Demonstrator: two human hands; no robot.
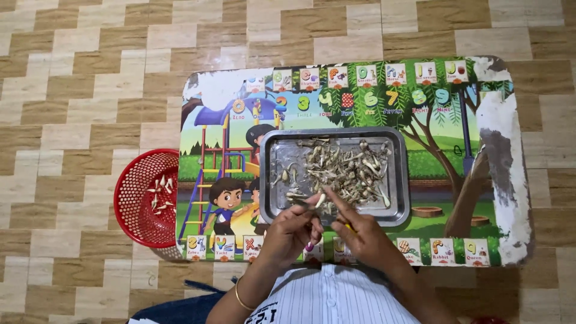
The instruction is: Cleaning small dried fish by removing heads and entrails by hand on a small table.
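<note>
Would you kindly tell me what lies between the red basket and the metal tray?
In the head view, only the low table's printed cartoon top lies between the red basket and the metal tray.

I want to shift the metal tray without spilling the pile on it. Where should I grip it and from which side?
Probably by the raised rim of the metal tray on its two short ends, coming in from the left and right. The pile of small pale pieces sits mid-tray, so those rims are bare; the left hand and right hand crowd the near edge.
</note>
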